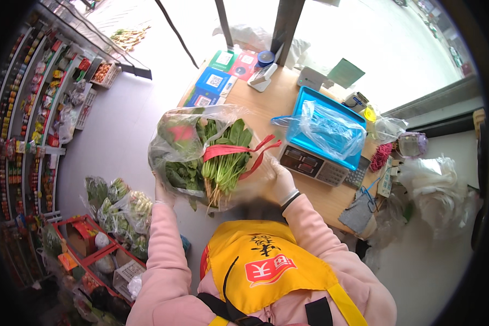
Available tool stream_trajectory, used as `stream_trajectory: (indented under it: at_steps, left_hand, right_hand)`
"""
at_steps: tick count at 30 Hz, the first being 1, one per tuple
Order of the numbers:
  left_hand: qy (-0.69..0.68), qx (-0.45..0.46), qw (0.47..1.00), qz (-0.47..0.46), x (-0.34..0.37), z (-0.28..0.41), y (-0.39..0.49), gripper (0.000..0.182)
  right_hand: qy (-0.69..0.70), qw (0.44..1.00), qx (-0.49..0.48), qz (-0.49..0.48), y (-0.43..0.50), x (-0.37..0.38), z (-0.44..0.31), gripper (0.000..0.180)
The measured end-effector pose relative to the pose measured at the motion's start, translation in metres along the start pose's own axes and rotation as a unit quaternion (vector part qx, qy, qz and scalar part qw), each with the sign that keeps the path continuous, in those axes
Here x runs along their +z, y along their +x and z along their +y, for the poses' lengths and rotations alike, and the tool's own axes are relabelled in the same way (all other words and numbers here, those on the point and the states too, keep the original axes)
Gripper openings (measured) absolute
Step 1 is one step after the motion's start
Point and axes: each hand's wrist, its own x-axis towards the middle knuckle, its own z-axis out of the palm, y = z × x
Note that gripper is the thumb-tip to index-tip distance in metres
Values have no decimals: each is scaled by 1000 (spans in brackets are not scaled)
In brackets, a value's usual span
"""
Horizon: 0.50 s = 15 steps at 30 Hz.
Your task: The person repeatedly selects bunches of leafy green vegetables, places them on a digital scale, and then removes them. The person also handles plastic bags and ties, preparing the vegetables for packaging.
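Observation:
Between my hands is a large clear plastic bag with leafy greens inside. A bundle of spinach-like greens with pale roots lies within it, bound by a red tie. My gloved left hand grips the bag's lower left side, its fingers mostly hidden behind the plastic. On the other side, my gloved right hand holds the bag's right edge. Just right of that hand stands a price-computing scale. Its blue tray carries a crumpled clear plastic bag.
The wooden counter bears printed code cards, a calculator and a grey cloth with scissors. Plastic bags hang at right. Stocked shelves, bagged vegetables and a red rack stand left.

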Motion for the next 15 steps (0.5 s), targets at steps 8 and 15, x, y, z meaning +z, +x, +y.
stream_trajectory:
  at_steps: [8,15]
  left_hand:
    - [53,10,998,-32,48,8,43,75]
    - [110,17,994,21,65,12,67,80]
  right_hand:
    - [-43,996,-8,73,3,-13,7,17]
    - [-91,988,-86,88,23,-15,-13,13]
